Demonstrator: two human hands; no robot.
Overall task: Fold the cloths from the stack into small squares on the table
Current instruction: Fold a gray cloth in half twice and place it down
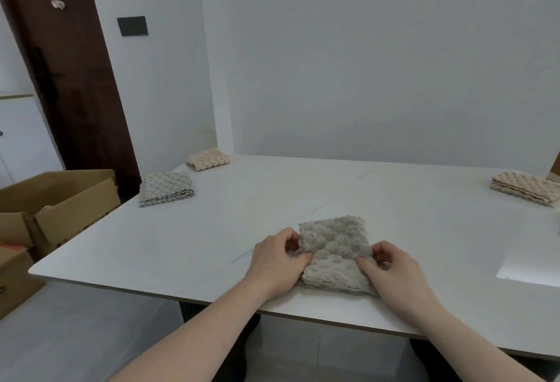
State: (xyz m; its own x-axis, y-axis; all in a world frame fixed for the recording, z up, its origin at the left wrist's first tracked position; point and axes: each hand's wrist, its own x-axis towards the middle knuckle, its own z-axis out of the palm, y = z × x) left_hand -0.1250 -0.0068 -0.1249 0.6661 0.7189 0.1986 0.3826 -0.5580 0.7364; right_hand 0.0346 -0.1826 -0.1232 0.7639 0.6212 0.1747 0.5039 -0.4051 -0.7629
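**Grey cloth pinched at both side edges, near front of tabletop**

Where the grey cloth (335, 252) lies, partly folded and roughly square, it sits between the two hands close to the near edge of the white tabletop (272, 199). Left hand (277, 263) grips the cloth's left edge, thumb and curled fingers pinching the fabric about midway along that side. Right hand (394, 269) does the same on the right edge, fingers curled round the fabric, thumb lying on the top face. Both wrists reach in over the front rim of the tabletop. Cloth's near corner lies just beside that rim, not over it as far as can be seen; its far edge points toward the middle of the surface.

Other cloths, all well apart from the hands: a folded grey square (166, 189) at the far left, close to the left edge; a folded beige square (208, 158) behind it, near the back left corner by the wall; a beige stack (525, 188) at the far right, close to the frame's edge.

Bare tabletop runs wide between the held cloth and those three, both to the left and toward the back wall. A bright patch of light (533, 260) falls on the surface to the right of the right hand. Open cardboard boxes (60, 199) stand on the floor beyond the left edge, beside a dark door (66, 78).
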